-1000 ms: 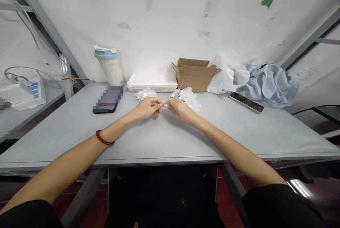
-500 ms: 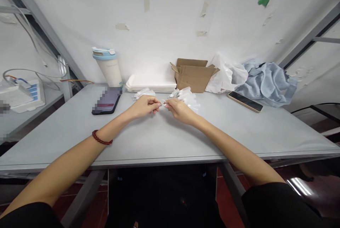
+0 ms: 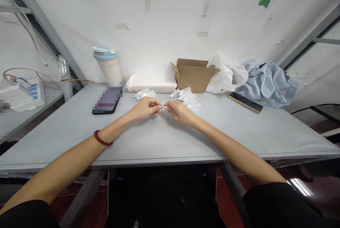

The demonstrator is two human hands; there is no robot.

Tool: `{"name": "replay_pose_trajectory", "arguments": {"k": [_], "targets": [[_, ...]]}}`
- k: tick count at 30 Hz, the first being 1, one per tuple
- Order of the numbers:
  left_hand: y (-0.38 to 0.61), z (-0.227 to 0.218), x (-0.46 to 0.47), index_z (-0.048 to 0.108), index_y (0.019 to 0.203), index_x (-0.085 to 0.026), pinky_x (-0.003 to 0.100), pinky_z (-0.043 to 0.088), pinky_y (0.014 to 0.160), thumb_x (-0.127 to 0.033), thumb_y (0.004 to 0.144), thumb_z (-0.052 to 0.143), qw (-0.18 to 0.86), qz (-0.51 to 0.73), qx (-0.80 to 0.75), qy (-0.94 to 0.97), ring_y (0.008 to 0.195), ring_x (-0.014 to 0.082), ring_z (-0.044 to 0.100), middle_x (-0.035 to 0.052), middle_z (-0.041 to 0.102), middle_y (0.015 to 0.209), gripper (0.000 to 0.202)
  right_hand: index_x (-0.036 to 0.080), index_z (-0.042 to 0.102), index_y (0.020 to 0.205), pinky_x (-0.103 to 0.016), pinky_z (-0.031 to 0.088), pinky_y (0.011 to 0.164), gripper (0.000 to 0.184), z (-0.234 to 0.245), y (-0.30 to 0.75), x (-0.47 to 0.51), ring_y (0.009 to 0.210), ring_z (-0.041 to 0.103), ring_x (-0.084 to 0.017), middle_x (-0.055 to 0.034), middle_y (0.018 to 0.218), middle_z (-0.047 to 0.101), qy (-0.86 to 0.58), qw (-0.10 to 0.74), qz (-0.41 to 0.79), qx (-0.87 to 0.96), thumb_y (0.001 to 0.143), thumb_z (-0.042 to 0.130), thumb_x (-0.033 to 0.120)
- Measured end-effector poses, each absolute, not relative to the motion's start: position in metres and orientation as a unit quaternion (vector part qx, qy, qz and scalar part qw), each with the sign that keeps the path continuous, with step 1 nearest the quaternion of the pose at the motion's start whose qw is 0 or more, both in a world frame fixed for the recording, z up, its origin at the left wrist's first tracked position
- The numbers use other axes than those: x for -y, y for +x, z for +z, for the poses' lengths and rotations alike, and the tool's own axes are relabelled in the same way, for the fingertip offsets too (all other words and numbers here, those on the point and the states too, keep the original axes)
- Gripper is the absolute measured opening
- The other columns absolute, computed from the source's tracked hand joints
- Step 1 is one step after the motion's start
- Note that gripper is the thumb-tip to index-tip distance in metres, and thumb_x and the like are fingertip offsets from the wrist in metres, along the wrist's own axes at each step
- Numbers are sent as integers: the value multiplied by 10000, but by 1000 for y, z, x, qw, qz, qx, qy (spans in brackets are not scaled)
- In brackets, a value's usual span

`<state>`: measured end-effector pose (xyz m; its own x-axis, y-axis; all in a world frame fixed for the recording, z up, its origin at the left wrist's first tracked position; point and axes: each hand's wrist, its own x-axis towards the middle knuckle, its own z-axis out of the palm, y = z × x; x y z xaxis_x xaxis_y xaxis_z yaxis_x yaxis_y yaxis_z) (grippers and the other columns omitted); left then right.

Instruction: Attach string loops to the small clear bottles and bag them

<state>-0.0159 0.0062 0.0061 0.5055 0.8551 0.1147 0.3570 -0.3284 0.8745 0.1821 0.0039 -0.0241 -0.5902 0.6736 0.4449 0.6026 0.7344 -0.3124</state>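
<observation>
Over the middle of the table, my left hand [image 3: 147,108] and my right hand [image 3: 180,111] almost meet, each in a pinch. Between the fingertips shows a small thin white piece [image 3: 163,105], too small to name exactly; both hands grip it. Behind my left hand lies a small heap of white pieces with thin cords [image 3: 145,93]. A second heap of white, partly see-through flat pieces [image 3: 187,97] lies behind my right hand, which hides part of it.
On the grey table [image 3: 159,143] stand a tumbler [image 3: 110,68], a stack of white trays or sheets [image 3: 152,83] and an open cardboard box [image 3: 195,77]. Phones [image 3: 107,100] [image 3: 245,102] lie at both sides. A plastic bag [image 3: 225,75] and blue cloth [image 3: 268,83] sit back right.
Both hands stay nearly in place with their pinched fingertips together. The thin white loop seen between them earlier now shows less clearly.
</observation>
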Motion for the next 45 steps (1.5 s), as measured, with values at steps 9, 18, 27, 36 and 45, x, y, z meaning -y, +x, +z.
{"name": "replay_pose_trajectory", "arguments": {"k": [9, 18, 27, 36, 45], "targets": [[-14, 4, -5, 605, 737, -141, 247, 458, 544, -275, 737, 594, 410, 319, -398, 756, 536, 117, 576, 17, 631, 631, 134, 116, 560, 947, -307, 437, 731, 209, -19, 183, -4, 816, 584, -208, -134, 873, 649, -346, 290, 65, 890, 945, 377, 216], [-12, 8, -6, 622, 791, -142, 229, 431, 504, -286, 666, 685, 401, 305, -407, 762, 536, 127, 575, -7, 611, 582, 200, 143, 545, 908, -294, 425, 708, 220, -14, 180, -5, 800, 574, -196, -110, 854, 639, -338, 298, 60, 891, 959, 355, 241], [-19, 17, -7, 648, 740, -140, 245, 453, 540, -339, 752, 601, 356, 288, -417, 785, 541, 132, 583, 23, 643, 601, 205, 108, 564, 1011, -317, 420, 735, 279, -15, 182, -7, 832, 565, -215, -131, 920, 647, -359, 250, 22, 899, 967, 370, 304], [-48, 29, -35, 629, 690, -134, 232, 436, 512, -283, 712, 633, 273, 416, -544, 676, 496, 121, 546, 26, 618, 586, 150, 28, 477, 1238, -409, 367, 821, 403, -14, 195, -16, 1078, 459, -321, -226, 1172, 554, -416, 142, -196, 877, 924, 458, 280], [-60, 20, -50, 646, 675, -136, 226, 405, 492, -291, 692, 599, 198, 380, -639, 639, 486, 130, 517, 35, 649, 590, 163, 59, 537, 1106, -414, 324, 779, 351, -20, 184, -35, 1017, 448, -299, -196, 1102, 569, -450, 76, -262, 851, 851, 304, 0]]}}
